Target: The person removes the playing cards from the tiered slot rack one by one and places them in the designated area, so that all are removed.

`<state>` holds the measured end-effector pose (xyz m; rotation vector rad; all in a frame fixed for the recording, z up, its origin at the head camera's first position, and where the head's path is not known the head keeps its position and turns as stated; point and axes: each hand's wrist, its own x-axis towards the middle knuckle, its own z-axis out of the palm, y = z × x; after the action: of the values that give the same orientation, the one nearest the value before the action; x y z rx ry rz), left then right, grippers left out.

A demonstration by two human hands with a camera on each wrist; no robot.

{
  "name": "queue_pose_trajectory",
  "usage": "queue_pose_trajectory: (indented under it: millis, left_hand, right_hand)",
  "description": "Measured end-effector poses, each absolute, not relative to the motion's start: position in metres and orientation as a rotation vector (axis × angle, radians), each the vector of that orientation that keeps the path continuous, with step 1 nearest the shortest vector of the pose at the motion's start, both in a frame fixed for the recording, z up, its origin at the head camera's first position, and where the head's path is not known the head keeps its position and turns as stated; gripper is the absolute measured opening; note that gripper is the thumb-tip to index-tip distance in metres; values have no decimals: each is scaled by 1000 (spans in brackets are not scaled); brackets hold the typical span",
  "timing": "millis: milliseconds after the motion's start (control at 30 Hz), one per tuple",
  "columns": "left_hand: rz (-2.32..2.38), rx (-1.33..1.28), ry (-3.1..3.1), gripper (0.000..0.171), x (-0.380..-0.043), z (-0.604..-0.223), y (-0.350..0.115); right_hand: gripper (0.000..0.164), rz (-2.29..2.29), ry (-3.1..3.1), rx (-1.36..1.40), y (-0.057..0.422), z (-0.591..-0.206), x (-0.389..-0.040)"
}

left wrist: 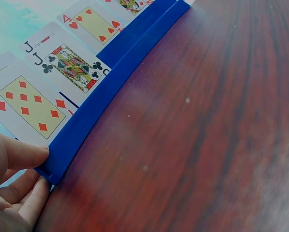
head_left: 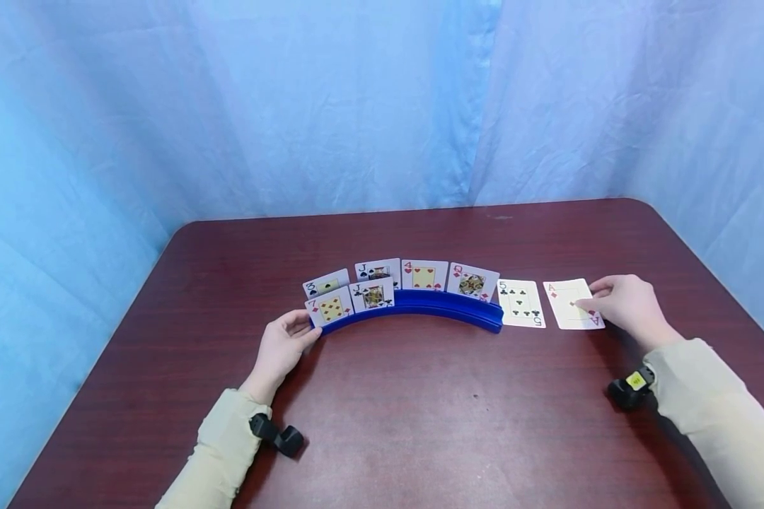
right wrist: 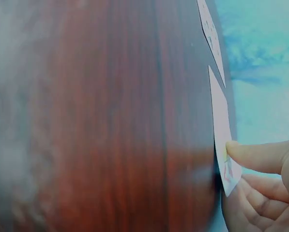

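A curved blue card holder (head_left: 433,302) stands mid-table with playing cards upright in two rows. Its front row shows the seven of diamonds (head_left: 330,307) and a jack of clubs (head_left: 373,295). Behind them are a three of spades (head_left: 325,283), another jack (head_left: 378,270), the four of hearts (head_left: 424,275) and the queen of diamonds (head_left: 473,281). My left hand (head_left: 284,344) grips the holder's left end, thumb in front by the seven. At the right, my right hand (head_left: 628,305) pinches the ace of diamonds (head_left: 566,305) by its right edge, thumb on its face.
Between the holder and the ace, the five of clubs (head_left: 521,304) lies face up on the dark red wooden table (head_left: 407,424). Light blue curtains (head_left: 331,106) hang around the back and sides. Each wrist wears a black camera, such as the left one (head_left: 279,436).
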<state>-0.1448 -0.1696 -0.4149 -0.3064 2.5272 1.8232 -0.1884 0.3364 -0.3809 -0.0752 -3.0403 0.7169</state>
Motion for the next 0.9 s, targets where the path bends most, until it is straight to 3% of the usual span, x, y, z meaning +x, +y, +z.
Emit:
queue_pose_trajectory:
  millis: [900]
  left_hand:
    - [1818,-295,2523,36,-145,-416,-170]
  right_hand:
    - [42,624,-3003,-71,329,-371,-182]
